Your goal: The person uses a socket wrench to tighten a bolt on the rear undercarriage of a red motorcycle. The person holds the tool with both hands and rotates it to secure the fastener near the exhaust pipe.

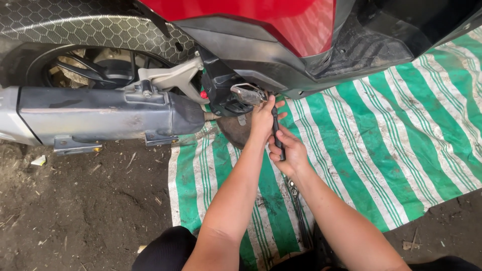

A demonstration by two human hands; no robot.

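Right hand (288, 153) fingers are curling tight around the black tool handle (277, 134), which is pointing up under the scooter body (281, 55). Left hand (262, 118) fingers are closing on the tool's upper end, just beside the folded metal footpeg (247, 93), above the green-striped tarp (381, 150).

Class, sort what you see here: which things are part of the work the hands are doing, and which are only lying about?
In the work:
left hand at the folding footrest
right hand gripping a black-handled tool
scooter's underside panel

Lying about:
spanners on the green striped tarpaulin
exhaust muffler
paper scrap on the dirt
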